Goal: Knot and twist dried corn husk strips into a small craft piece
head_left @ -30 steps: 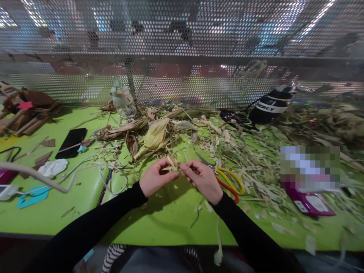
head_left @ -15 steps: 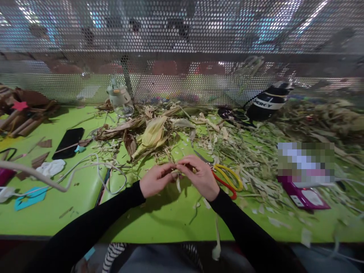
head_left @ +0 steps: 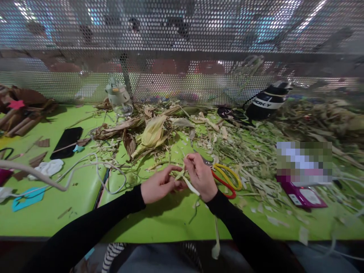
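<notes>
Above the green table, my left hand and my right hand are close together on a pale corn husk strip. The thumb and fingers of my left hand are curled round its left part, where thin strands cross. My right hand pinches a piece of it at the top, while a whitish end slants down beneath that hand. Scissors with one yellow and one red handle lie just right of my right hand. Beyond the hands rests a yellowish corn husk bundle.
Husk scraps cover the middle and right of the table. A black phone and a white cable lie left. At the back are a clear bottle, a black bottle and a perforated metal screen. A magenta device sits right.
My hands have moved slightly apart, the right one a little higher. More of the husk strip shows between them, and its whitish end now slants right instead of hanging down.
</notes>
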Tool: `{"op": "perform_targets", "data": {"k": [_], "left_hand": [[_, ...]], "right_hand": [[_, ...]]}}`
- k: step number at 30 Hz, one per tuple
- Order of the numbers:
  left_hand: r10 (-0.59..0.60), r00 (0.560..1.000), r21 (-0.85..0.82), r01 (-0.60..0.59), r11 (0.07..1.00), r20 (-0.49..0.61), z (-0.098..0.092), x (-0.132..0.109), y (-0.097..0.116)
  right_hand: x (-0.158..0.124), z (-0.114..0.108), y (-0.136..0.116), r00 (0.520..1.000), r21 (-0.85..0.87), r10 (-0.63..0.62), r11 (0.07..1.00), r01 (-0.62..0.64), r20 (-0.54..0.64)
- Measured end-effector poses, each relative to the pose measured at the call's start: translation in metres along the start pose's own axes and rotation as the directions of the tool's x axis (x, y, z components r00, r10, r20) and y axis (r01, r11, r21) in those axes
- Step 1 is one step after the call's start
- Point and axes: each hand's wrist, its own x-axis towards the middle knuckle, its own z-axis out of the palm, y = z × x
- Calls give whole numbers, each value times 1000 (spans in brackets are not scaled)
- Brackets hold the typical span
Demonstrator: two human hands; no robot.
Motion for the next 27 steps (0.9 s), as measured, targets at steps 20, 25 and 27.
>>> {"op": "perform_targets", "data": {"k": [20,25,27], "left_hand": [[197,930,35,-196,980,-310,3,1,6],[193,959,121,-171,978,-206,4,-1,5],[167,969,124,-146,981,-183,5,-2,6]], "right_hand": [[-9,14,-6,996,-14,-79,997,80,32],[-7,9,-6,997,135,50,989,-57,54],[-5,6,-5,996,202,78,976,-83,30]]}}
